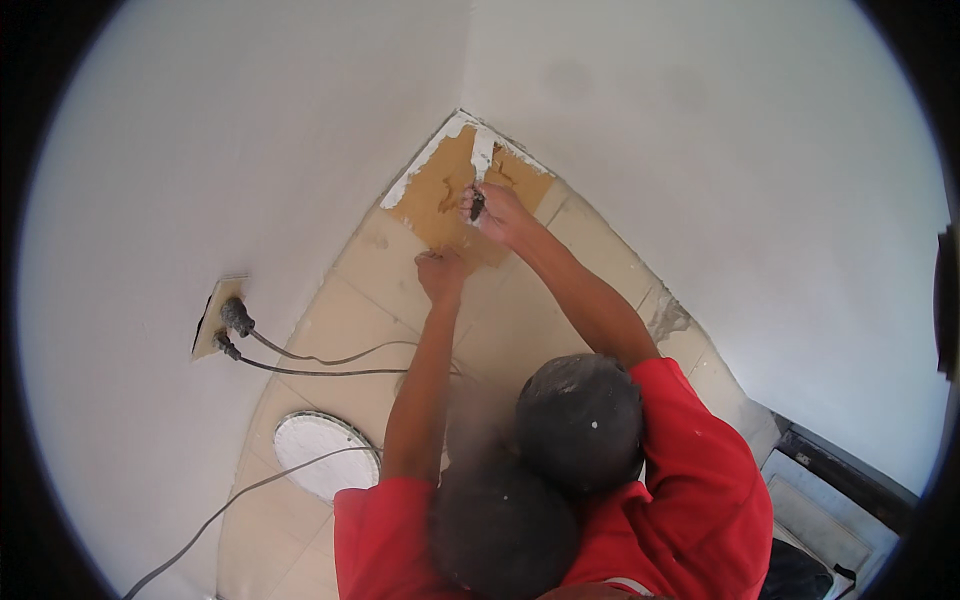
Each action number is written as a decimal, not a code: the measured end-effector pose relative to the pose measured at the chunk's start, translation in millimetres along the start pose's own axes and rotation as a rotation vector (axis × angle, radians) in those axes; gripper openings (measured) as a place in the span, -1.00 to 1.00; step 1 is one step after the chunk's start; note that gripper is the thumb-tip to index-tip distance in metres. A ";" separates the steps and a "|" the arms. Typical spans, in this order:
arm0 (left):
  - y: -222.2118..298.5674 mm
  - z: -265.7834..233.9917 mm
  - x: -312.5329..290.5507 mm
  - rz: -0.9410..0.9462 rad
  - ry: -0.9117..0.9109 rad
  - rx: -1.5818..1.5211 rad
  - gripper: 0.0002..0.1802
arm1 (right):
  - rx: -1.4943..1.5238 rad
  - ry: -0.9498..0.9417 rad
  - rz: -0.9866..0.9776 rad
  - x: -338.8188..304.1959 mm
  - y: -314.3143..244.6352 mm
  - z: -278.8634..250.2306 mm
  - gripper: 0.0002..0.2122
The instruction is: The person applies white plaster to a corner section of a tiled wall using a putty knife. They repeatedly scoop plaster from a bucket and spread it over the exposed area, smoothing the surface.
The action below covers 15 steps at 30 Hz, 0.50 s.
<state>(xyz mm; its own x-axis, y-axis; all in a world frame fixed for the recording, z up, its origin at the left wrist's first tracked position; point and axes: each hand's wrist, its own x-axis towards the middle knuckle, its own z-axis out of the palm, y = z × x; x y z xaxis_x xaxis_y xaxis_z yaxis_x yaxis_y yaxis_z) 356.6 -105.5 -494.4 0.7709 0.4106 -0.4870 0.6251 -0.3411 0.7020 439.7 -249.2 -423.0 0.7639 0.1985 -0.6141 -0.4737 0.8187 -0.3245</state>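
In my right hand (500, 213) is a putty knife (483, 150), gripped by its dark handle, its blade smeared white and pointing to the wall corner. The blade lies over a flat brown sheet (425, 205) on the floor, cardboard-like, with white paste along its far edges and a few dark brown marks. My left hand (440, 272) is closed at the near edge of the sheet, its fingers curled under. Whether it pinches the sheet or something else is hidden.
Two pale walls meet at the far corner above beige floor tiles (375, 265). A left wall socket (212, 318) holds two dark plugs with cords trailing across the floor. A round white disc (325, 455) lies at lower left. My dark knees (580, 420) rise between my arms.
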 end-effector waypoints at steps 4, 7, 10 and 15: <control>22.5 -9.7 -8.6 0.072 0.020 0.111 -0.53 | 0.001 0.036 -0.030 29.3 -4.2 -4.3 -0.87; 25.6 -6.6 -11.4 0.051 0.038 0.125 -0.58 | 0.032 0.072 -0.069 56.2 -12.0 -6.2 -0.87; 19.8 -9.6 -6.2 0.043 0.043 0.168 -0.61 | 0.091 0.094 -0.151 61.2 -8.1 -8.5 -0.86; 15.6 -18.4 3.4 0.014 0.049 0.205 -0.60 | 0.113 0.090 -0.095 48.9 18.9 6.6 -0.82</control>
<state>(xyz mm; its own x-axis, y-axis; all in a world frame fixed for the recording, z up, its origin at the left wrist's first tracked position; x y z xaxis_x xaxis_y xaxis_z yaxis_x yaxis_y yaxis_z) 366.7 -93.9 -475.6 0.7760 0.4433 -0.4487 0.6300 -0.5102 0.5855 470.9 -220.4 -454.4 0.7584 0.0723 -0.6478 -0.3446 0.8881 -0.3043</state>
